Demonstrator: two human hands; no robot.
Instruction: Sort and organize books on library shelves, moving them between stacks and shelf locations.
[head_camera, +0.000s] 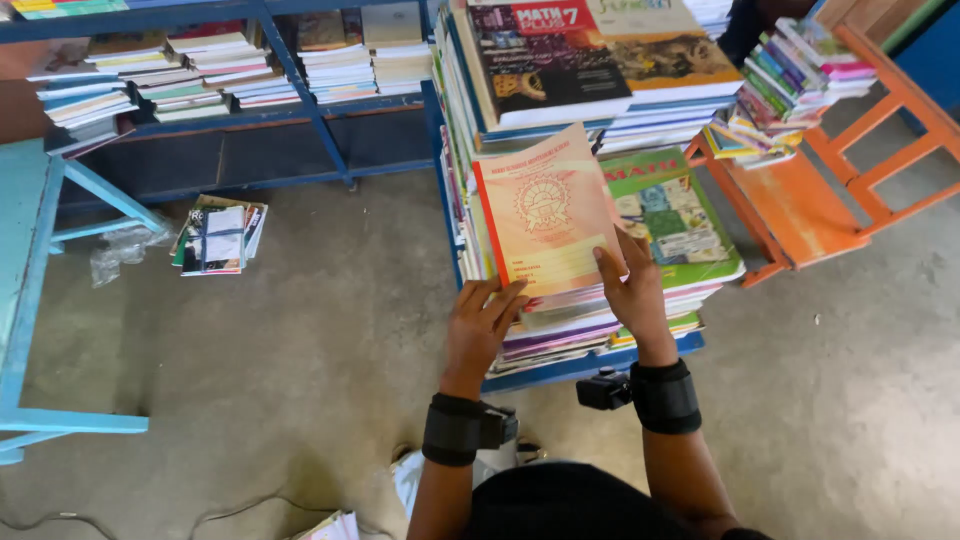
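Both hands hold one orange booklet (545, 212), tilted and lifted above the front stacks on a blue shelf (560, 368). The left hand (480, 325) supports the booklet's lower left corner from beneath, fingers pressed together against its underside. The right hand (632, 290) pinches the lower right edge, thumb on the cover, fingers behind. Each wrist carries a black band with a small device.

Under the booklet, at the shelf's front edge, lies a stack of thin books (580, 325). Just right of the booklet, a green book (672, 215) tops a neighbouring stack at the front right corner. Behind it, a dark book (545, 60) and a tan book (660, 45) top taller stacks.

An orange stand (800, 200) stands to the right of the shelf, with colourful books (790, 80) heaped on its upper level. A blue rack (300, 100) along the far wall carries further book stacks. On the floor (300, 350) near it lie a small pile of books (220, 235) and crumpled clear plastic (125, 250). A light blue table (25, 260) occupies the left edge of view.
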